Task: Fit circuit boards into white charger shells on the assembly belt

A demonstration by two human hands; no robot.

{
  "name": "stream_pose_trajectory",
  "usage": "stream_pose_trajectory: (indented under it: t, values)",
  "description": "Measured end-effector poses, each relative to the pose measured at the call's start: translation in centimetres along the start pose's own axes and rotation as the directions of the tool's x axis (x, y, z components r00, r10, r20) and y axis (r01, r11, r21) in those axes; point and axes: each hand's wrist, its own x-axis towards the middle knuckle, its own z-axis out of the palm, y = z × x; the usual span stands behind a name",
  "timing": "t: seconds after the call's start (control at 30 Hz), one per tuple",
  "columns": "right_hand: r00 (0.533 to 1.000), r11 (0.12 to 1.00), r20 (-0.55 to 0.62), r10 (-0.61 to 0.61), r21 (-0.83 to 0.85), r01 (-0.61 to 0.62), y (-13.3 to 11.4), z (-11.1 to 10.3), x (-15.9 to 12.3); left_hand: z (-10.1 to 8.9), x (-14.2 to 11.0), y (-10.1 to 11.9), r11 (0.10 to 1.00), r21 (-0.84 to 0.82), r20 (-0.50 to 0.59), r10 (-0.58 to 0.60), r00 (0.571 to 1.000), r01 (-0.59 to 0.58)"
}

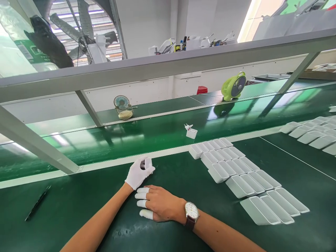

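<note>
My left hand (137, 176), in a white glove, is closed around a small white plastic piece (148, 163) near the table's far edge. The fingers cover part of the piece, so its full shape is hidden. Close beside it, my right hand (164, 204) lies palm down with its fingers stretched out and white cots on the fingertips. I see nothing held in it. A watch (191, 210) is on the right wrist. To the right, several open white plastic trays (220, 171) stand in slanted rows on the green table (168, 238).
Beyond the white ledge, a small white part (191, 133) lies on the glossy green belt (157, 131). A little round fan (121, 103) and a lime-green fan (231, 88) stand behind it. A black pen (38, 203) lies at left. The shelf beam (168, 64) crosses overhead on slanted posts.
</note>
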Motion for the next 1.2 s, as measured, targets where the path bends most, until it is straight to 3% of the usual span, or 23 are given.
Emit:
stream_pose_trajectory:
  t: [0.1,0.23,0.43,0.63,0.93,1.2]
  values:
    - [1.0,1.0,0.006,0.002,-0.007,-0.002,0.0,0.0,0.0,-0.2,-0.2,0.2,0.998,0.049,-0.006,0.026,1.0,-0.025]
    - [1.0,1.0,0.015,0.0,0.006,0.0,0.1,0.0,-0.1,-1.1,-0.2,0.5,0.994,0.046,0.109,0.098,0.989,-0.104]
    - [1.0,0.999,-0.002,0.013,0.035,-0.013,0.2,0.4,-0.3,-1.7,0.1,1.1,0.994,0.107,0.222,-0.002,0.975,-0.023]
    - [0.999,0.998,-0.04,0.03,0.049,-0.028,0.1,0.6,-0.4,-1.9,0.4,1.5,0.998,0.041,0.27,-0.056,0.961,0.046]
    - [0.999,0.998,-0.032,0.025,0.054,-0.023,0.1,0.6,-0.3,-1.6,0.1,0.9,0.999,-0.035,0.253,-0.003,0.967,0.012]
    - [0.998,0.995,-0.05,0.049,0.088,-0.044,0.2,0.7,-0.4,-1.4,0.0,-0.1,0.964,-0.264,0.249,0.04,0.968,0.028]
